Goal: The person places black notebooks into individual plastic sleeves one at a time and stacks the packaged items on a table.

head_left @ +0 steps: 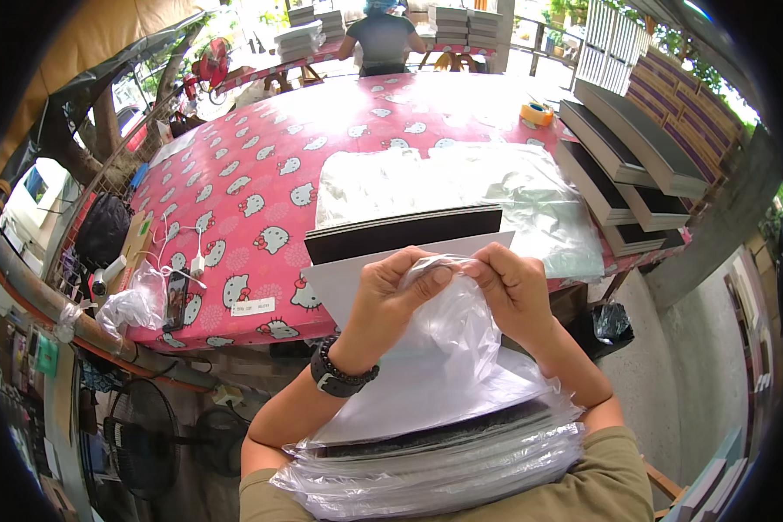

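Pinching one plastic bag in fingertips of left hand and right hand, with one phone far left.

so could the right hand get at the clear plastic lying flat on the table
Probably yes: the flat clear plastic lies just beyond the right hand, its right part apparently uncovered. The hand would likely need to release the bunched film it pinches first.

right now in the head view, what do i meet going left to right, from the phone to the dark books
Phone, white label strip, left hand, right hand, dark-covered books.
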A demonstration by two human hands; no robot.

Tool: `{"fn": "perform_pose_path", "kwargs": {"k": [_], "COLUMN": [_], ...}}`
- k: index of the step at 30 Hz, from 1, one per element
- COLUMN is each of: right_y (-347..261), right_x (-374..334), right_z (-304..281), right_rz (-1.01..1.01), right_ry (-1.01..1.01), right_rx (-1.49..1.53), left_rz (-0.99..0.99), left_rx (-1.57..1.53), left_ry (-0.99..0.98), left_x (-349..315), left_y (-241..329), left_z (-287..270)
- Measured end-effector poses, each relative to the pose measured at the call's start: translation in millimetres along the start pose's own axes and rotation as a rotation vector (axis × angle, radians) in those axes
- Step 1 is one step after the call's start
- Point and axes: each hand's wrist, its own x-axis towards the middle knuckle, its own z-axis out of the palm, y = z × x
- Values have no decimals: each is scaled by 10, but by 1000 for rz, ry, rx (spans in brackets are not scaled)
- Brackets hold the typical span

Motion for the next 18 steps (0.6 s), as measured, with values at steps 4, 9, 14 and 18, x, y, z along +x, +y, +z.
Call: {"fn": "perform_pose_path", "kwargs": {"k": [4, 9, 14, 18], "right_y": [-38, 45, 151, 346], "right_x": [-34, -66, -26, -48], "right_z": [41, 52, -91, -893], "right_rz": [129, 200, 353, 163], "right_ry": [51, 34, -32, 139], "right_rx": [103, 247, 1291, 1329], "left_rz": [-132, -110, -176, -192], "left_rx": [-88, -270, -816, -404], "left_ry": [-41, -85, -423, -334], "left_x": [-55, -82, -265, -460], "left_y": [-24, -84, -140, -346], "left_z": [-53, -34, -343, -975]}}
